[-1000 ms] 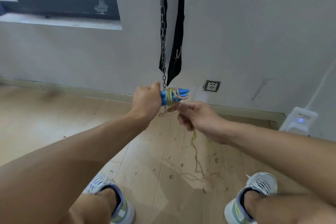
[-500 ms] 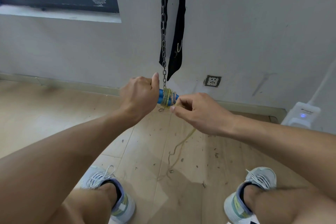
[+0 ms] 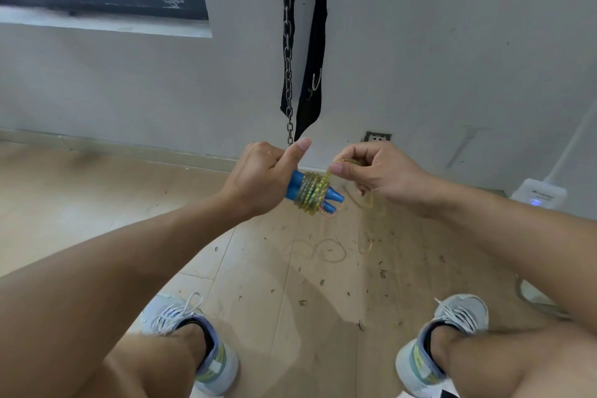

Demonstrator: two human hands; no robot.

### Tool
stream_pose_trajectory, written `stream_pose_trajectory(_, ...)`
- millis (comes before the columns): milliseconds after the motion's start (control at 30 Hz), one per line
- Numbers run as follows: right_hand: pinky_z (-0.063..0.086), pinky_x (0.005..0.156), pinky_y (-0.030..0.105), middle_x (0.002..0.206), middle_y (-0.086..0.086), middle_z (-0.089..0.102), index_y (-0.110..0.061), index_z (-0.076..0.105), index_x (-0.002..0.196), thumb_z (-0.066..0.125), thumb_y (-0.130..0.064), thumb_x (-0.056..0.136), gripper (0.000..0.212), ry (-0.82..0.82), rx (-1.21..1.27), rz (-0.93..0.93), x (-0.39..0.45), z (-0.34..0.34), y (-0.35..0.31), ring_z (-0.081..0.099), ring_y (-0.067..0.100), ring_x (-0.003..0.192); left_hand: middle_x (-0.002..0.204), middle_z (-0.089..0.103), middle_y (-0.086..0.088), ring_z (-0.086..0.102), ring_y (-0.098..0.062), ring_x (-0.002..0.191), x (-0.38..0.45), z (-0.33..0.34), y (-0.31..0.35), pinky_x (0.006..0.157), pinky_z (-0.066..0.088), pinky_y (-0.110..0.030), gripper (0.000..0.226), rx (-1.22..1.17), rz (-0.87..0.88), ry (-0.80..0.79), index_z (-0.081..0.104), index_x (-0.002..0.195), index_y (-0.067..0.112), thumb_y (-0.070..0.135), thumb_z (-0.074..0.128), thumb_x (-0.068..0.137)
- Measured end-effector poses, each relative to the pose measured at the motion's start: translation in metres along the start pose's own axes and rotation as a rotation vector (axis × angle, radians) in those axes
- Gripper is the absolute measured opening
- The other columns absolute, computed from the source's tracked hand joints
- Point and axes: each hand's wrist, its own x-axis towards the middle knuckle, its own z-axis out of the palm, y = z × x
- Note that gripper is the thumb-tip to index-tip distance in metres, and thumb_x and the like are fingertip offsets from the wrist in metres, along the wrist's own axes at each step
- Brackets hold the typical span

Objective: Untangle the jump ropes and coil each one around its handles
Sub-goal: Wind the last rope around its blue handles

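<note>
My left hand (image 3: 261, 176) grips two blue jump-rope handles (image 3: 332, 199) held side by side, tips pointing right and down. Several turns of yellowish translucent rope (image 3: 311, 192) are wound round the handles just past my fist. My right hand (image 3: 378, 171) pinches the free rope between thumb and fingers, just right of and slightly above the coil. From that hand the loose rope (image 3: 329, 250) hangs blurred down to the wooden floor, where it lies in thin loops.
A metal chain (image 3: 287, 42) and a black strap (image 3: 315, 52) hang against the white wall right behind my hands. A wall socket (image 3: 378, 137) and a white device (image 3: 538, 195) sit low at right. My two shoes (image 3: 206, 355) stand on the littered floor.
My right hand has swung from below the handles up to their right and above them, carrying the rope round. The handles now tilt down to the right and the coil is thicker.
</note>
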Motion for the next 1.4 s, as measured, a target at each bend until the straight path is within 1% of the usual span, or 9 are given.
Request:
stream_pose_trajectory(167, 0.042, 0.054, 0.018, 0.065, 0.001, 0.046, -0.008, 0.073, 0.102, 0.067, -0.04, 0.085, 0.037, -0.094, 0.266, 0.155, 0.003, 0.004, 0.01, 0.04, 0.011, 0.057, 0.042, 0.041, 0.001, 0.036, -0.011, 0.043, 0.002, 0.001, 0.01, 0.044, 0.031, -0.02, 0.073, -0.149, -0.02, 0.004, 0.056, 0.054, -0.009, 0.049, 0.048, 0.099)
stream_pose_trajectory(333, 0.044, 0.067, 0.029, 0.1, 0.013, 0.053, -0.025, 0.077, 0.089, 0.082, -0.045, 0.069, 0.029, -0.092, 0.5, 0.251, 0.009, 0.011, 0.015, 0.038, 0.029, 0.087, 0.044, 0.043, 0.002, 0.039, -0.012, 0.044, -0.001, 0.005, 0.017, 0.046, 0.034, -0.022, 0.07, -0.257, -0.066, -0.023, 0.056, 0.054, -0.004, 0.05, 0.049, 0.098)
stream_pose_trajectory(500, 0.039, 0.058, 0.027, 0.073, 0.001, 0.055, -0.02, 0.071, 0.096, 0.057, -0.007, 0.098, 0.019, -0.06, 0.642, 0.332, 0.009, 0.03, 0.018, 0.041, 0.011, 0.06, 0.052, 0.038, -0.007, 0.035, -0.017, 0.047, -0.001, 0.006, 0.017, 0.047, 0.032, -0.027, 0.065, -0.36, -0.234, 0.058, 0.047, 0.056, 0.006, 0.053, 0.045, 0.1)
stream_pose_trajectory(600, 0.039, 0.057, 0.026, 0.066, -0.004, 0.051, -0.024, 0.071, 0.092, 0.054, -0.024, 0.104, 0.021, -0.042, 0.535, 0.295, 0.003, 0.048, 0.014, 0.04, 0.011, 0.057, 0.062, 0.038, -0.012, 0.036, -0.021, 0.056, 0.002, 0.008, 0.015, 0.054, 0.033, -0.033, 0.057, -0.369, -0.411, 0.2, 0.054, 0.069, 0.007, 0.053, 0.044, 0.101)
stream_pose_trajectory(733, 0.043, 0.054, 0.026, 0.069, -0.006, 0.064, -0.03, 0.069, 0.121, 0.047, -0.034, 0.107, 0.027, -0.073, 0.188, 0.209, -0.009, 0.067, 0.003, 0.05, 0.011, 0.055, 0.06, 0.044, -0.004, 0.039, -0.015, 0.053, 0.006, 0.009, 0.011, 0.052, 0.032, -0.029, 0.055, -0.322, -0.519, 0.287, 0.054, 0.067, 0.007, 0.046, 0.042, 0.103)
stream_pose_trajectory(933, 0.053, 0.058, 0.041, 0.068, -0.007, 0.069, -0.008, 0.065, 0.114, 0.044, -0.033, 0.107, 0.033, -0.265, -0.11, 0.084, -0.026, 0.072, -0.02, 0.058, 0.01, 0.052, 0.059, 0.057, -0.006, 0.053, -0.022, 0.057, 0.006, -0.003, -0.002, 0.055, 0.036, -0.034, 0.068, 0.221, -0.297, 0.256, 0.062, 0.062, 0.008, 0.048, 0.029, 0.105)
stream_pose_trajectory(1033, 0.049, 0.057, 0.035, 0.063, -0.005, 0.062, -0.02, 0.07, 0.104, 0.045, -0.034, 0.106, 0.029, -0.192, -0.207, 0.031, -0.023, 0.061, -0.024, 0.054, 0.01, 0.051, 0.053, 0.054, -0.004, 0.054, -0.025, 0.055, 0.005, -0.006, -0.008, 0.054, 0.037, -0.033, 0.066, 0.414, -0.155, 0.235, 0.052, 0.052, 0.017, 0.048, 0.027, 0.105)
stream_pose_trajectory(1200, 0.034, 0.051, 0.017, 0.056, -0.012, 0.051, -0.02, 0.069, 0.079, 0.063, -0.043, 0.096, 0.029, 0.075, -0.342, -0.114, -0.013, 0.034, -0.02, 0.043, 0.004, 0.05, 0.048, 0.049, -0.002, 0.048, -0.022, 0.048, 0.008, -0.003, -0.009, 0.048, 0.031, -0.03, 0.066, 0.528, -0.034, 0.113, 0.051, 0.05, 0.016, 0.048, 0.03, 0.104)
stream_pose_trajectory(1400, 0.038, 0.059, 0.016, 0.066, -0.006, 0.055, -0.015, 0.073, 0.087, 0.074, -0.041, 0.087, 0.026, 0.096, -0.138, -0.037, 0.003, 0.004, 0.001, 0.045, 0.002, 0.06, 0.043, 0.037, 0.002, 0.027, -0.012, 0.037, -0.002, 0.006, -0.002, 0.039, 0.023, -0.019, 0.062, 0.222, 0.032, -0.162, 0.045, 0.049, 0.01, 0.039, 0.044, 0.104)
